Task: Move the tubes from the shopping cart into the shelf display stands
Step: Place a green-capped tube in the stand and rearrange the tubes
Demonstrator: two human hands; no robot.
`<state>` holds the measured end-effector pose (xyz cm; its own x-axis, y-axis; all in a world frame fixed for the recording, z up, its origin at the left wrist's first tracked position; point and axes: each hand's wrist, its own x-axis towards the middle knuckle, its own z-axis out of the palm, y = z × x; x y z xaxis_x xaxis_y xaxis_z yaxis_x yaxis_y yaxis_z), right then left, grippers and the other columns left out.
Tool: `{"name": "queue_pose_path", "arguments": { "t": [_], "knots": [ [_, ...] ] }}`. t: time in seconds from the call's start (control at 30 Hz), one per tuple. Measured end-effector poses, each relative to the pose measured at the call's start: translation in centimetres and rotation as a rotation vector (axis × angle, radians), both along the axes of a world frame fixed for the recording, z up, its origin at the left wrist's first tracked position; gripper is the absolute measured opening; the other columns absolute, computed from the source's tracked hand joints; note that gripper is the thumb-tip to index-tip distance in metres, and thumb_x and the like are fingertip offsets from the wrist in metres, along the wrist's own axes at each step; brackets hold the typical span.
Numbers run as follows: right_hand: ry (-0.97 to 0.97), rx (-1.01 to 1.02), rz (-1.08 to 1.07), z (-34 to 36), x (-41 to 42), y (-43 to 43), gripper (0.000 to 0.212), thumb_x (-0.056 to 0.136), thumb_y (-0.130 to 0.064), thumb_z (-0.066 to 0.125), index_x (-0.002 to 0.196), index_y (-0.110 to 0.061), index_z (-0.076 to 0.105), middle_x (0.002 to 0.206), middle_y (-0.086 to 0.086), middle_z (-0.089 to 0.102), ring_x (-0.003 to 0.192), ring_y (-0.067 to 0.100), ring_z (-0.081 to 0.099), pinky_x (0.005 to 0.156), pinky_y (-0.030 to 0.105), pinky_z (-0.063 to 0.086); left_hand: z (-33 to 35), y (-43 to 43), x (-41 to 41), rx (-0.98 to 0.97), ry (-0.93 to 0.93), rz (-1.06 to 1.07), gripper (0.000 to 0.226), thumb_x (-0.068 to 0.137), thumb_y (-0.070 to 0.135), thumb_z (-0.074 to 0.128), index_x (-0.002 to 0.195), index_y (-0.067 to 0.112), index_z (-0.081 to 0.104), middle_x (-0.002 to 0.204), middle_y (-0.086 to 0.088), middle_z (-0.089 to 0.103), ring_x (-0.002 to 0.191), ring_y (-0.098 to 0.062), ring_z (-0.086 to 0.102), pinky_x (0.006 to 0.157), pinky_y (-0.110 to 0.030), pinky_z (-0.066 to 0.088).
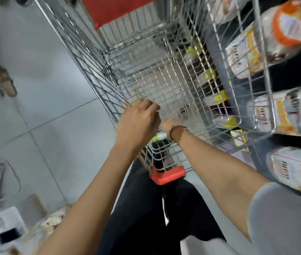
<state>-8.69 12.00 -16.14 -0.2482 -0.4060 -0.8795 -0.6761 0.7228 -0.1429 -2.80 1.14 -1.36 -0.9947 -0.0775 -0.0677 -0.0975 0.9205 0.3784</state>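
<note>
The frame is motion-blurred. A wire shopping cart point(164, 74) fills the middle, and its basket floor looks bare where I can see it. My left hand point(138, 124) hovers over the cart's near end with its fingers curled; I cannot tell whether it grips the wire. My right hand point(170, 126) reaches down into the near end of the cart, its fingers hidden behind the wrist and left hand. A green-and-white item point(158, 137), possibly a tube, shows just below the two hands inside the wire.
Shelves on the right hold large orange-and-white packages point(291, 24) and boxes point(293, 111). Small yellow-and-white items point(219, 97) show through the cart's right side. The red cart handle point(168, 174) is against my legs. Grey tiled floor point(44, 116) lies left, with another person's foot point(6, 83).
</note>
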Motion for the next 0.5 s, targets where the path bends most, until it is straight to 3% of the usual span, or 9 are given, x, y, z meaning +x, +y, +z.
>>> {"name": "queue_pose_path", "arguments": {
  "t": [0.07,0.17,0.33,0.43,0.5],
  "knots": [
    [0.069,0.029,0.042,-0.4,0.2,-0.3,0.041,0.1,-0.012,0.031,0.141,-0.007,0.036,0.149,0.014,0.038,0.137,0.03,0.036,0.112,0.038,0.03,-0.1,0.1,0.0,-0.012,0.001,0.007,0.015,0.082,0.011,0.056,0.09,0.004,0.066,0.083,-0.014,0.067,0.077,-0.033,0.06,0.058,-0.04,0.05],
    [0.131,0.035,0.075,-0.1,0.1,-0.3,0.035,0.098,-0.008,0.039,0.131,-0.012,0.05,0.137,0.008,0.054,0.127,0.027,0.049,0.103,0.038,0.04,-0.4,0.2,-0.1,-0.021,0.009,0.029,0.015,0.082,0.014,0.056,0.088,0.004,0.066,0.082,-0.014,0.067,0.077,-0.032,0.06,0.057,-0.039,0.049],
    [0.018,-0.015,-0.045,1.5,-1.1,0.0,0.029,0.09,-0.003,0.052,0.117,-0.008,0.06,0.116,0.009,0.065,0.109,0.029,0.062,0.087,0.037,0.05,0.1,0.4,0.0,-0.022,0.029,0.054,0.012,0.081,0.016,0.059,0.085,0.007,0.067,0.079,-0.008,0.067,0.076,-0.027,0.06,0.051,-0.029,0.041],
    [-0.066,-0.06,-0.271,3.5,-2.7,1.0,0.01,0.081,-0.013,0.068,0.079,-0.012,0.058,0.078,0.006,0.055,0.074,0.025,0.058,0.064,0.031,0.047,0.6,0.3,0.1,0.029,0.045,0.067,0.012,0.08,0.019,0.063,0.087,0.01,0.068,0.08,-0.005,0.068,0.078,-0.024,0.061,0.053,-0.024,0.035],
    [-0.106,-0.154,-0.541,4.9,-3.4,2.1,0.015,0.077,-0.022,0.074,0.075,-0.013,0.062,0.074,0.005,0.058,0.067,0.02,0.055,0.063,0.031,0.049,0.9,0.2,0.1,0.086,0.052,0.092,0.01,0.08,0.018,0.064,0.087,0.012,0.068,0.081,-0.004,0.068,0.079,-0.024,0.062,0.053,-0.025,0.039]
  ]
}}
